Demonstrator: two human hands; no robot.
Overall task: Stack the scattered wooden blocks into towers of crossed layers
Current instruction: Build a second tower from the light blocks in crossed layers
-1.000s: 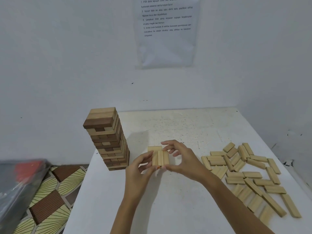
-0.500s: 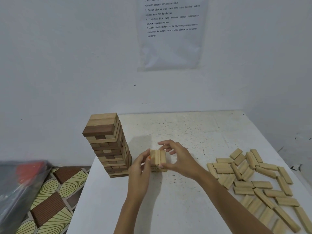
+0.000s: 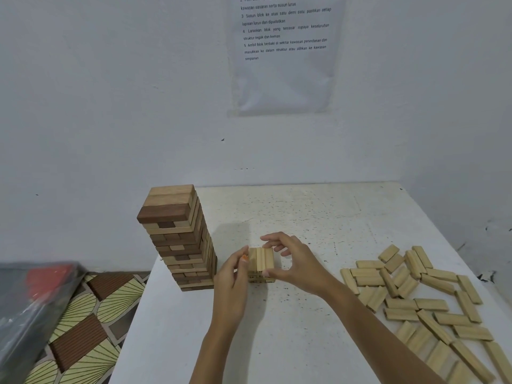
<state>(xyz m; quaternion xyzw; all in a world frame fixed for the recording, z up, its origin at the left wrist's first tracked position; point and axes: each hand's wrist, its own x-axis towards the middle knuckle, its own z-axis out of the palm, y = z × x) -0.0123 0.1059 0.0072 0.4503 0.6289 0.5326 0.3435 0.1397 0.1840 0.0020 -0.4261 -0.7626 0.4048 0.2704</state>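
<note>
A low stack of pale wooden blocks (image 3: 260, 263) stands on the white table (image 3: 304, 212), its top layer three blocks side by side. My left hand (image 3: 231, 278) presses against the stack's left side with thumb and fingers. My right hand (image 3: 293, 263) pinches the top layer from the right, fingers arched over its far edge. Left of the stack stands a tall finished tower (image 3: 180, 239) of light and dark blocks in crossed layers. Several loose pale blocks (image 3: 424, 300) lie scattered on the table's right side.
The table's left edge drops to a patterned floor (image 3: 83, 328). A grey plastic-wrapped item (image 3: 30, 300) sits at lower left. White walls close in behind and to the right, with a printed sheet (image 3: 285, 51) taped above.
Both hands brought the three held blocks down onto the lower layer; a second ago they were held up, tilted, between the hands. The camera view shifted slightly.
</note>
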